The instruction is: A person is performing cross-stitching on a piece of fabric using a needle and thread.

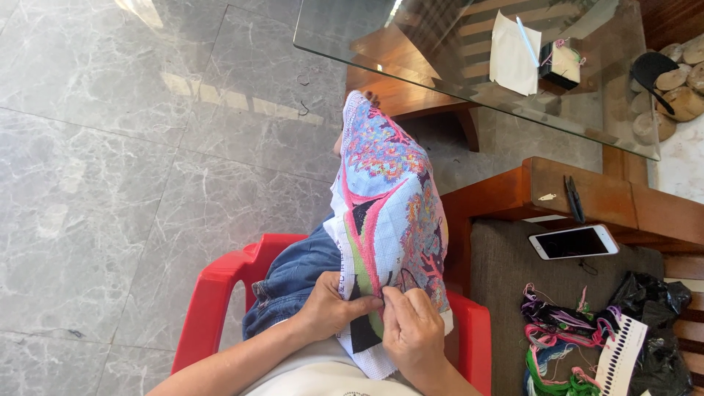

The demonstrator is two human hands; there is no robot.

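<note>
A colourful cross-stitch canvas (389, 191) with pink, blue and green patterns lies draped over my lap. My left hand (330, 308) grips its near edge from the left side. My right hand (412, 330) rests on the cloth with fingertips pinched together at the stitching, near a thin dark thread (405, 277); a needle is too small to make out. Blue jeans (293, 275) show under the canvas. I sit on a red plastic chair (213, 301).
A glass-topped wooden table (411, 59) holds paper, a pen and a small thread box. To the right, a wooden sofa arm (587, 198) bears small snips, a white phone (573, 242) lies on the cushion, with thread skeins (557, 330) and a black bag beside. Grey marble floor at left.
</note>
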